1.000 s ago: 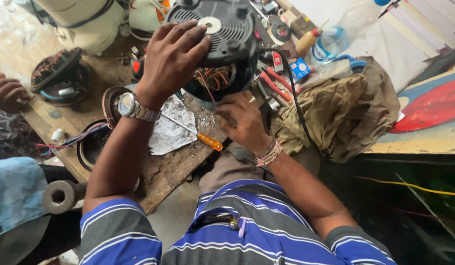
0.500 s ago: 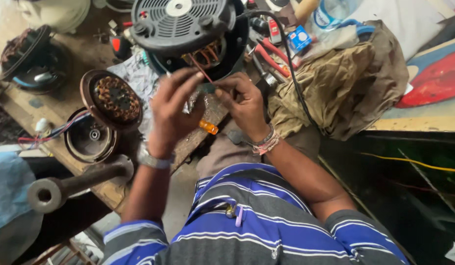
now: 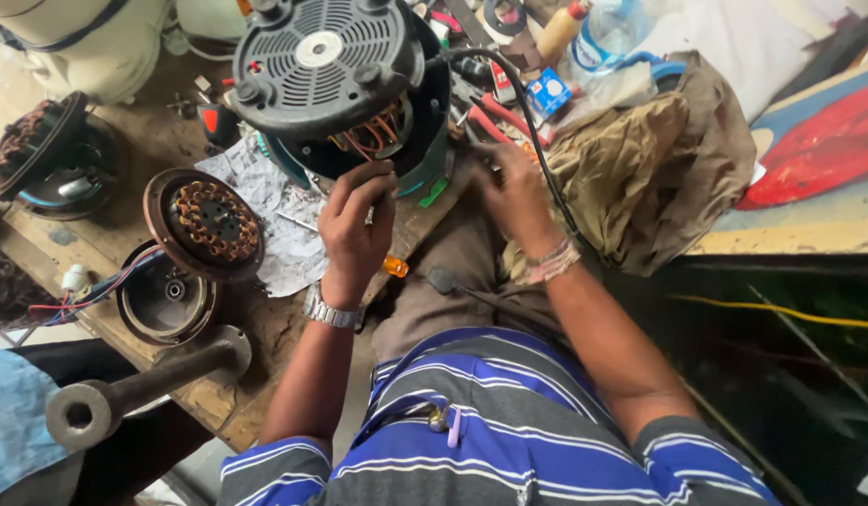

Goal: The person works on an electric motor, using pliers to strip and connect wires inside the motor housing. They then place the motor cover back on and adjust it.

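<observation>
A black vented fan motor housing (image 3: 326, 66) stands on the wooden bench (image 3: 265, 337), with copper and red wires (image 3: 373, 131) showing beneath its rim. My left hand (image 3: 354, 230), wearing a metal watch, reaches up to those wires, thumb and forefinger pinched on them. My right hand (image 3: 513, 192), with a bracelet at the wrist, lies with fingers spread on the bench edge beside red-handled pliers (image 3: 499, 117) and a black cable (image 3: 537, 141). An orange-handled screwdriver (image 3: 394, 267) lies just under my left hand.
A copper-wound stator (image 3: 204, 220) and a round motor cover (image 3: 167, 295) lie left on crumpled paper (image 3: 265, 215). Another open motor (image 3: 50, 159) sits far left, with a heavy metal bar (image 3: 125, 389) in front. Brown cloth (image 3: 659, 159), a plastic bottle (image 3: 607, 33) and a red panel (image 3: 818, 141) are to the right.
My left hand came down from the top of the motor housing to the wires under its rim. My right hand left the wires and moved right, onto the bench by the tools.
</observation>
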